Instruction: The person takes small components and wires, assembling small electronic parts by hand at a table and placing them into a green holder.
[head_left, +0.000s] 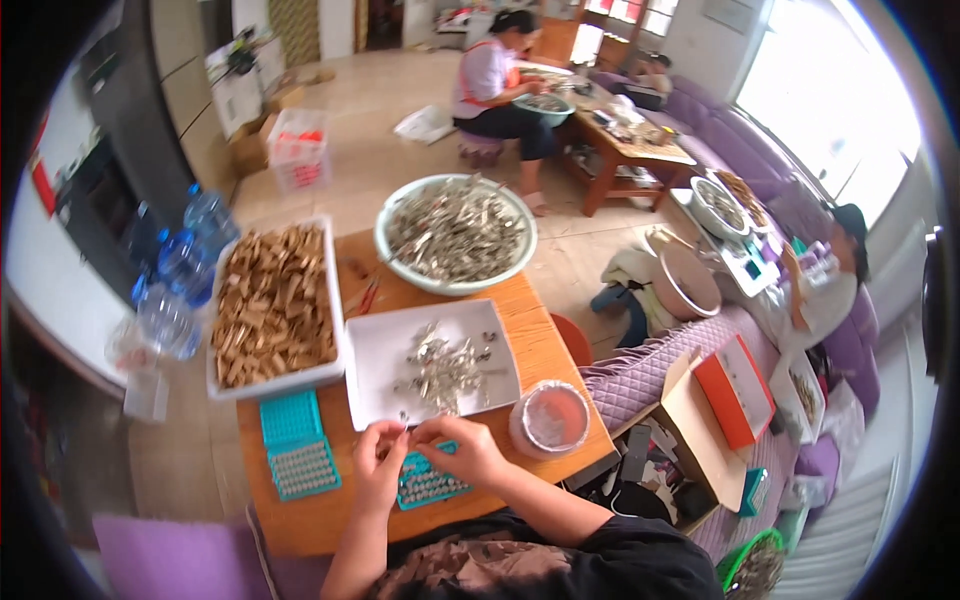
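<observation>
My left hand (380,455) and my right hand (462,450) meet over the near edge of a white tray (375,350). Fingertips on both sides are pinched together around something too small to make out. In the tray lies a loose heap of shiny metal pieces (445,368). Partly under my right hand is a teal grid tray (430,488) with small round grey pieces in its slots. A second teal tray (304,468), also filled with round pieces, lies left of my left hand, with an unfilled teal one (289,418) behind it.
A white bin of brown pieces (275,305) stands left, a basin of metal pieces (455,235) behind, and a pink-rimmed tub (550,418) right. Red-handled pliers (370,293) lie between. Water bottles (185,265) are on the floor. Other people sit at a far table and on the sofa.
</observation>
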